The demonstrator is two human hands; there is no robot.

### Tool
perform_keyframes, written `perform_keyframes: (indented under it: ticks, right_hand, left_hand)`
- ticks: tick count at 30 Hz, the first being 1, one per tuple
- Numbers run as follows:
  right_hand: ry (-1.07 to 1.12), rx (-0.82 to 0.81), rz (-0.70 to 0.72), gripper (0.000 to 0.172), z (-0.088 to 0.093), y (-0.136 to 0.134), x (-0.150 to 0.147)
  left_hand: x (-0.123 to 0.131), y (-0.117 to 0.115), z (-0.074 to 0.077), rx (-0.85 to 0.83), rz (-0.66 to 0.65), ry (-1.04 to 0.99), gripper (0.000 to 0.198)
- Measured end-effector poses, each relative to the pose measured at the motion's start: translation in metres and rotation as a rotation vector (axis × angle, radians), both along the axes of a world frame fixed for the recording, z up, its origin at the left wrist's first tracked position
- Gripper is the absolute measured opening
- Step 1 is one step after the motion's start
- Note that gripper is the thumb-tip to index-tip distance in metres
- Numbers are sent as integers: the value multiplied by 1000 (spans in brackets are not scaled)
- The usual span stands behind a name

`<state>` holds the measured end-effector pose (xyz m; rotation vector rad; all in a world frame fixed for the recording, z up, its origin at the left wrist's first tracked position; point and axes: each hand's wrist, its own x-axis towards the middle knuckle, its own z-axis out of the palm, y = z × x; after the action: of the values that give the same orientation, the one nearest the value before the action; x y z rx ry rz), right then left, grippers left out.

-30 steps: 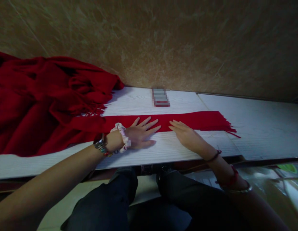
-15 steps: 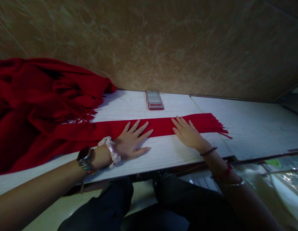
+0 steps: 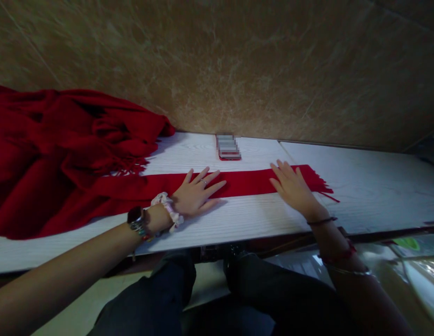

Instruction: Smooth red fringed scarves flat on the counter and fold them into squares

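Observation:
A red scarf stretches in a narrow, flat strip along the white wood-grain bench, its fringed end at the right. Fingers spread, my left hand lies across the strip, left of its middle. My right hand is over the strip near the fringe, fingers apart; whether it presses on the cloth I cannot tell. Neither hand grips anything. Toward the left the strip runs into a large crumpled heap of red cloth, with more fringe showing at its front.
Behind the white bench rises a brown marbled wall. A small blurred rectangular item with a red edge lies near the wall. Below the front edge are my dark-trousered legs, and clear plastic wrapping at the right.
My right hand has slid to the right along the strip, closer to the fringe. My left hand has shifted only slightly. The view has moved a little.

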<state>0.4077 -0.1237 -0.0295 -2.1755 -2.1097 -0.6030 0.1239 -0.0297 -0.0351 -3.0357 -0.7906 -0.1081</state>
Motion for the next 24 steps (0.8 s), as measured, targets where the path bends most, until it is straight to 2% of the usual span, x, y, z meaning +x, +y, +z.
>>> perform_keyframes:
  ticks: [3, 10, 16, 20, 24]
  right_hand:
    - [-1, -86, 142, 45, -7, 5, -18]
    - [55, -111, 98, 44, -17, -2, 6]
    - [139, -108, 107, 43, -17, 1, 16]
    - [156, -150, 84, 43, -15, 5, 17]
    - [170, -198, 60, 43, -10, 8, 15]
  left_hand:
    - [0, 2, 0, -28, 21, 51, 50]
    - [-18, 16, 0, -32, 53, 132, 47]
    - [-44, 35, -5, 21, -109, 31, 42]
    - [-39, 28, 12, 59, -200, 81, 41]
    - [-23, 14, 33, 83, -166, 297, 66]
